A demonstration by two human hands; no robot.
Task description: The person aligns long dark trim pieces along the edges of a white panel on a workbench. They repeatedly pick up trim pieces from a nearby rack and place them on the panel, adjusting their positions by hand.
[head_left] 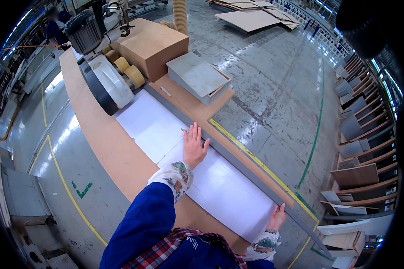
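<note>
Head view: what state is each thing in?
Left hand: open, palm down on the nearer white panel
Right hand: at that panel's near end, grip unclear
Nearer white panel: flat, alongside the grey fence
Farther white panel: flat, end to end with it
Grey box: top partly covered by a grey panel
Motor: running or stopped, cannot tell

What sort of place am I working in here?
Probably a woodworking workshop: there's a machine with rollers and a motor, flat boards piled beyond, and racked panels on the right.
</note>
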